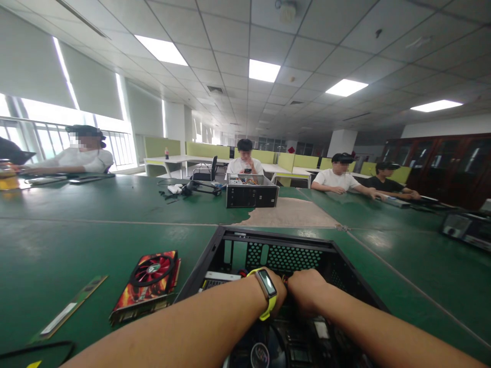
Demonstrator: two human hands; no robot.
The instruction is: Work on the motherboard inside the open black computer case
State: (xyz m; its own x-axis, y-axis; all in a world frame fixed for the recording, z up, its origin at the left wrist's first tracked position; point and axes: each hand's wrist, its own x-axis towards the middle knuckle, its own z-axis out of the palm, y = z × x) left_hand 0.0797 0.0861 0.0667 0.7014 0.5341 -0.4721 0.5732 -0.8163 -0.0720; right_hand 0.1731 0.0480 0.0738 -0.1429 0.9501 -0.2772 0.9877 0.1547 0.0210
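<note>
Both of my hands are inside an open black computer case [333,248] on the table in front of me. My left hand [281,290], below a wrist with a yellow-banded watch [267,286], is curled; its fingertips are hidden. Close against it, my right hand [306,287] is closed like a fist around a thin cable [285,279] with coloured wires, of which only a bit shows between the hands. A power supply [220,276] sits at the case's left. Below my hands lies the CPU cooler fan [261,353], partly covered by my left forearm.
Left of the case lie a red graphics card [153,276] with a fan and a green memory stick [71,309]. A black cable [42,347] is at the lower left. Across the green table [95,243] stands another computer case [252,195]. Several people sit around the table.
</note>
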